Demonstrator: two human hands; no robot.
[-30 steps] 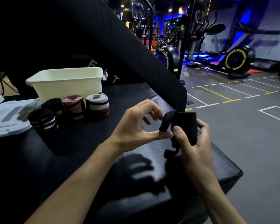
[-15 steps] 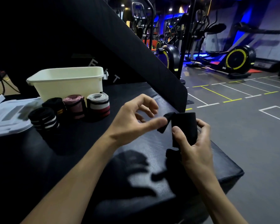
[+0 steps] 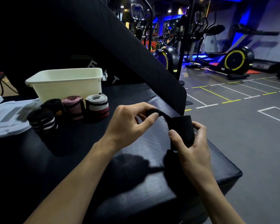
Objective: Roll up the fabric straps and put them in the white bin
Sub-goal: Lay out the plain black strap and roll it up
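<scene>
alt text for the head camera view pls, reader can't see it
Two hands roll a black fabric strap above a black padded bench: right hand holds the roll, left hand pinches its loose end. Four rolled straps stand beside a white bin.

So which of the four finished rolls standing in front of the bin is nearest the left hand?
The grey roll with white and dark red bands, at the right end of the group. The pink roll and the two black rolls sit farther from the left hand.
</scene>
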